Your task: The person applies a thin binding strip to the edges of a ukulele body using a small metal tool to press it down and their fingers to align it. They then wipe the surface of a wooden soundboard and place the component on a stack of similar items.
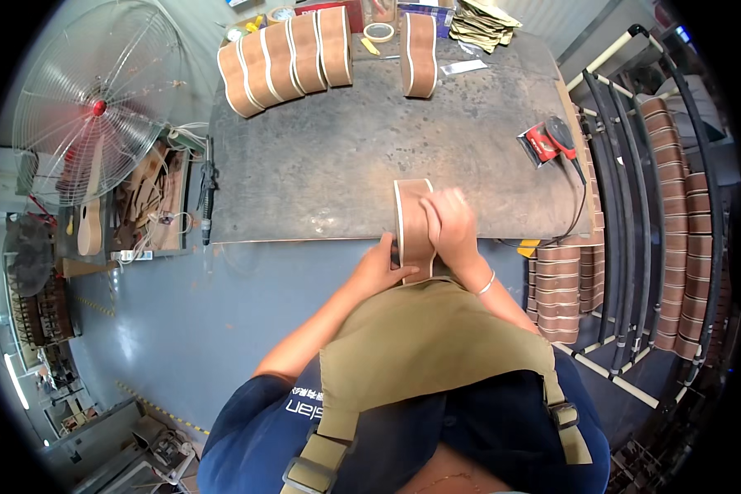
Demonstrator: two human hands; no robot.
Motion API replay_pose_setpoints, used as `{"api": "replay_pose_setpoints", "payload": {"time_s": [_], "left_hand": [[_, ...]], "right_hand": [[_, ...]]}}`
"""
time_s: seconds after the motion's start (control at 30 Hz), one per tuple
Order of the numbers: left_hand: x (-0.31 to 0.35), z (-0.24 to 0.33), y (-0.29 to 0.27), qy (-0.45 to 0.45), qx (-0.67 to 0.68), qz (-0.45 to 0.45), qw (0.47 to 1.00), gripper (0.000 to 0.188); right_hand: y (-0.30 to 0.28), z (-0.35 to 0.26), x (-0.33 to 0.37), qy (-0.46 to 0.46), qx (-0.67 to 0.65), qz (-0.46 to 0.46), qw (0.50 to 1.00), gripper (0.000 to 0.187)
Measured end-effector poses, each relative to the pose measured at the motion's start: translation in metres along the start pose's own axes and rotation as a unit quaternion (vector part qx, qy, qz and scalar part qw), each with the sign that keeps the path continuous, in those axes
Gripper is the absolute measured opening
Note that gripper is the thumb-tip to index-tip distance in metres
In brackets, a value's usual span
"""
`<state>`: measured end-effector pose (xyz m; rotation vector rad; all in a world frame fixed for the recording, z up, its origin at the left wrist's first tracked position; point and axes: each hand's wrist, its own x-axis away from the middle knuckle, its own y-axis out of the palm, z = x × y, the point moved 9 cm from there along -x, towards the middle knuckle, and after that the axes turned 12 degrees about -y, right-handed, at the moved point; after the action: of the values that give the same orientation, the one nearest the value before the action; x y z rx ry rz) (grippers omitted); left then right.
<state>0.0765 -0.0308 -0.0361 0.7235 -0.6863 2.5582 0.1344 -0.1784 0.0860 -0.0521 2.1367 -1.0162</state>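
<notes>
A brown wooden ukulele body stands on edge at the table's near side, its curved side wall facing up between white edge strips. Its near end rests against my apron. My left hand grips it low on the left, with fingers at the left edge and the thumb across the wood. My right hand, slightly blurred, is closed against the right part of the same wall. Whatever may be under its curled fingers is hidden.
Several similar bodies stand in a row at the back left of the dark table; another body stands apart. A red sander lies right, its cord over the edge. A rack stands right, a large fan left.
</notes>
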Motion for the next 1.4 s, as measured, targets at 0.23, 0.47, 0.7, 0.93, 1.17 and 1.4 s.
{"api": "replay_pose_setpoints", "payload": {"time_s": [0.23,0.47,0.7,0.93,1.17,1.4], "left_hand": [[0.002,0.002,-0.011,0.027,0.015,0.001,1.000,0.080],[-0.055,0.053,-0.091,0.149,0.082,0.164,0.972,0.064],[-0.147,0.050,-0.109,0.036,0.050,0.012,0.998,0.013],[-0.178,0.013,-0.103,0.003,0.056,-0.030,0.998,0.004],[-0.120,0.068,-0.115,0.117,-0.031,0.052,0.991,0.015],[-0.002,0.111,-0.105,0.238,-0.135,0.062,0.960,0.018]], "right_hand": [[-0.008,0.020,0.002,0.099,-0.093,0.037,0.990,0.009],[0.049,0.100,-0.035,0.129,-0.150,-0.107,0.974,0.013],[0.129,0.134,-0.038,0.217,-0.315,-0.266,0.885,0.019],[0.153,0.166,-0.015,0.189,-0.279,-0.297,0.894,0.014],[0.107,0.134,-0.031,0.203,-0.324,-0.276,0.882,0.010],[0.012,0.033,-0.031,0.054,-0.292,-0.215,0.930,0.006]]}}
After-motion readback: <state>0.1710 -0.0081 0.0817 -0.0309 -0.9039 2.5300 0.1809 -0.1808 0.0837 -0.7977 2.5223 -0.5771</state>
